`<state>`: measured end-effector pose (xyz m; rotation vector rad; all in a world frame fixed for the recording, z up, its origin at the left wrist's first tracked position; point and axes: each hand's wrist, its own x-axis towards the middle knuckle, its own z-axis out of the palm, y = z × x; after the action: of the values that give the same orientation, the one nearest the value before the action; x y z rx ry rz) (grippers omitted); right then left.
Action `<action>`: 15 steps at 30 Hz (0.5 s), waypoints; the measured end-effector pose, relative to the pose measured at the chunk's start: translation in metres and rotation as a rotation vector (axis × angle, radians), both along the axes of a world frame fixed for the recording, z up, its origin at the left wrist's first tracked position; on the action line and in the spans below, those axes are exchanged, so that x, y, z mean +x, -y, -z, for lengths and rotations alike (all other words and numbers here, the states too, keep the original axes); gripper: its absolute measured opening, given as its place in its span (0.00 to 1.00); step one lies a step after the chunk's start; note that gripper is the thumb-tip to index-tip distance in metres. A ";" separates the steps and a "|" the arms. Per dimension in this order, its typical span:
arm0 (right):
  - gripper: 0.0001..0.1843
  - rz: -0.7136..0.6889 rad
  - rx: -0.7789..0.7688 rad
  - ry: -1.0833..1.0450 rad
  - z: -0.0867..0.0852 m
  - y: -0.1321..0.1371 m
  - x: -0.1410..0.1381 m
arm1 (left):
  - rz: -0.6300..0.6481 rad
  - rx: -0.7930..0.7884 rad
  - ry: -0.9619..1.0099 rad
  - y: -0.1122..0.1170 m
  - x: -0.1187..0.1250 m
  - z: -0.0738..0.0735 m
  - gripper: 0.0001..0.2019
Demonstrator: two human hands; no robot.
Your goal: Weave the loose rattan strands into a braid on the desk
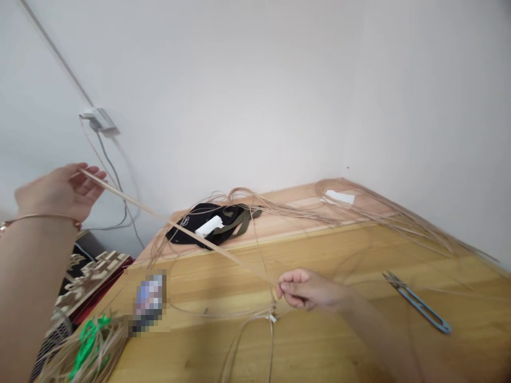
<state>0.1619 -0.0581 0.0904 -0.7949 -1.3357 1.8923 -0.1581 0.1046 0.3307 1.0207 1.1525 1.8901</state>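
A long pale flat strip point(175, 223), like split cane or rattan, stretches slantwise across the view. Its upper end lies between the thumb and fingers of my left hand point(64, 191), raised at the left above the table; the other fingers are loosely curled. Low over the wooden table point(319, 340), my right hand point(307, 289) pinches the strip's lower end. Just below that hand, thin strips point(239, 335) meet at a small crossing with a white bit point(272, 318) on it. Blue thread snips point(423, 306) lie to the right of my right hand.
A black bag point(191, 223) with a white roll point(209, 227) lies at the back. Coiled strips point(399, 223) with white paper point(339, 197) run along the far right edge. At left are a bundle with green ties point(90, 340), a blurred-out item point(148, 300) and a wall socket point(101, 121) with cables.
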 end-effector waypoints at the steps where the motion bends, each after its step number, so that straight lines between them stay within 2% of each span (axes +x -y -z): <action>1: 0.15 0.001 0.002 -0.005 0.003 0.004 0.001 | -0.013 -0.046 0.023 0.002 0.001 0.008 0.08; 6: 0.16 0.034 -0.046 -0.021 0.018 0.033 0.009 | -0.033 -0.193 0.034 0.017 0.002 0.054 0.09; 10: 0.20 0.143 -0.117 0.073 0.036 0.059 0.020 | -0.097 -0.336 0.078 0.037 0.004 0.097 0.11; 13: 0.19 0.162 -0.061 0.227 0.046 0.077 0.028 | -0.057 -0.486 0.072 0.054 -0.002 0.130 0.10; 15: 0.17 0.169 -0.007 0.326 0.049 0.087 0.030 | 0.022 -0.519 0.024 0.067 -0.015 0.152 0.08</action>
<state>0.1924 -0.1455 0.0417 -1.2211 -1.4026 1.6851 -0.1731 0.0381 0.1790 0.7118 1.5031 1.4620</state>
